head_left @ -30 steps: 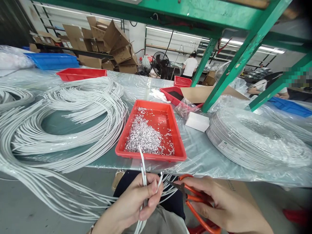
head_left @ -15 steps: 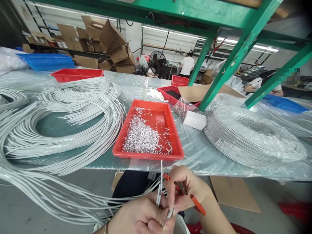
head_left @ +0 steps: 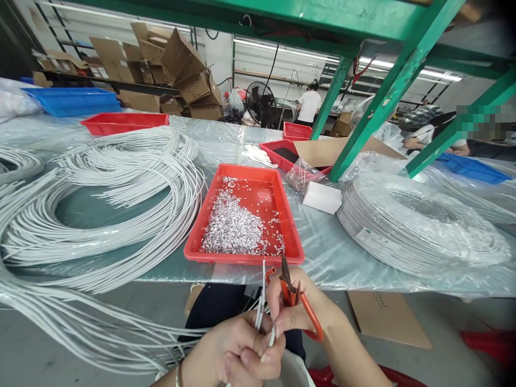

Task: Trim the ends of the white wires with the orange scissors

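Note:
My left hand (head_left: pixel 245 344) is closed around several white cables (head_left: pixel 261 309), whose ends stick up past the fingers, with one cable tip angled toward my right hand. In my right hand (head_left: pixel 300 301) are pliers with orange handles (head_left: pixel 310 317); their dark jaws (head_left: pixel 286 271) point up and away. The right thumb and index finger pinch at the tip of the cable end (head_left: pixel 272 334) held by the left hand. Whether a small metal piece sits in that pinch is too small to tell. Just beyond the hands, a red tray (head_left: pixel 296 236) holds a heap of small shiny metal pieces (head_left: pixel 234 226).
Coiled white cables (head_left: pixel 121 236) cover the table's left side and hang over its edge. At right lie a plastic-wrapped cable coil (head_left: pixel 415 231) and a white box (head_left: pixel 321 198). A green post (head_left: pixel 395 91) rises behind. Two other people are farther back.
The pliers have turned in my right hand, so their jaws now point upward. Both hands have shifted slightly left, still together at the cable end.

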Demonstrator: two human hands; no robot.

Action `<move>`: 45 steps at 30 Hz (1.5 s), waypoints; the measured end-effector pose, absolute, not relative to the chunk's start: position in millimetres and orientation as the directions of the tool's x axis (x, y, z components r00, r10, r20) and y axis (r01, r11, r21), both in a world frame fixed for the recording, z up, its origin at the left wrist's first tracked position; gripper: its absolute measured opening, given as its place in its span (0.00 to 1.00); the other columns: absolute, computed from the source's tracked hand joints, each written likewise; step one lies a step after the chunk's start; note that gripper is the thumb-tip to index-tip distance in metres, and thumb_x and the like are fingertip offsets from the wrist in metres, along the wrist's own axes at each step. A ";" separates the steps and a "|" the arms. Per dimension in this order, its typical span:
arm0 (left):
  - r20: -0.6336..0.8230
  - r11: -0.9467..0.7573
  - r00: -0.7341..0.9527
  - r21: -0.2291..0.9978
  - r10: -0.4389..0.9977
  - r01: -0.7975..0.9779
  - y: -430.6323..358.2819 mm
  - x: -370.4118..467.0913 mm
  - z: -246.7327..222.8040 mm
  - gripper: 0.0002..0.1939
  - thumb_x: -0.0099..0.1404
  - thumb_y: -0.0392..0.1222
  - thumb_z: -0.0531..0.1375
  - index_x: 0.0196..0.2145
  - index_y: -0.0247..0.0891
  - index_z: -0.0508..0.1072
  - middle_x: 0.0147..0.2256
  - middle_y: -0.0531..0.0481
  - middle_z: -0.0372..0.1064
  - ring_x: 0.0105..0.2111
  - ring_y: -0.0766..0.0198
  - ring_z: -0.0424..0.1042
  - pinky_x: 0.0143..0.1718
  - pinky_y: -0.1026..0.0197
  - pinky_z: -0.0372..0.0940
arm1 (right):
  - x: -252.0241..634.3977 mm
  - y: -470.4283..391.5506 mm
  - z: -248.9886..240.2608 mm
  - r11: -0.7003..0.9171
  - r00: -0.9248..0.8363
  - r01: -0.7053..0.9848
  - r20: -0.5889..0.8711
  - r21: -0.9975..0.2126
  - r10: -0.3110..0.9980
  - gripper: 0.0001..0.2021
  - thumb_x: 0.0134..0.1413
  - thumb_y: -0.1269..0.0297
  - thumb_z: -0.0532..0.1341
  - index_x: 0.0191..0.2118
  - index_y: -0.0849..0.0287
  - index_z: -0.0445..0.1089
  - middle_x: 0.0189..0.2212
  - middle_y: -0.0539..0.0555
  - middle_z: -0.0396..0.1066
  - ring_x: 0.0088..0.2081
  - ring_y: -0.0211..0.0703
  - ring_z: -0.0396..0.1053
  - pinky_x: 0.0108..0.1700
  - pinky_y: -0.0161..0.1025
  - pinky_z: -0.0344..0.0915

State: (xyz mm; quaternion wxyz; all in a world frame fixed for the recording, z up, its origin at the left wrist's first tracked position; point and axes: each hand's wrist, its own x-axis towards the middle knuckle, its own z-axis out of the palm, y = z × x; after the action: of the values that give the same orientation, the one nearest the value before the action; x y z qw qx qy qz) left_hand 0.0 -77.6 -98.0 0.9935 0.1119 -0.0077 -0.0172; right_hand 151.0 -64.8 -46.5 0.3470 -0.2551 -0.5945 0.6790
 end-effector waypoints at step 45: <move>-0.211 0.300 0.324 0.920 0.922 -0.253 -76.3 -12.2 -57.4 0.20 0.50 0.55 0.63 0.22 0.37 0.59 0.09 0.67 0.46 0.09 0.79 0.43 0.12 0.72 0.38 | 190.8 -108.0 -18.1 0.157 -0.443 0.654 -0.206 -0.740 0.872 0.26 0.52 0.66 0.58 0.58 0.54 0.56 0.51 0.60 0.65 0.47 0.53 0.67 0.44 0.45 0.68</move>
State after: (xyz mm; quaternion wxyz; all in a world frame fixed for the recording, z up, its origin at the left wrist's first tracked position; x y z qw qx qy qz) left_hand -12.2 -76.3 -57.4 0.6990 0.4165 0.4016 0.4203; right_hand 190.8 -108.0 -18.1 0.1359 -0.5098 -0.7485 0.4018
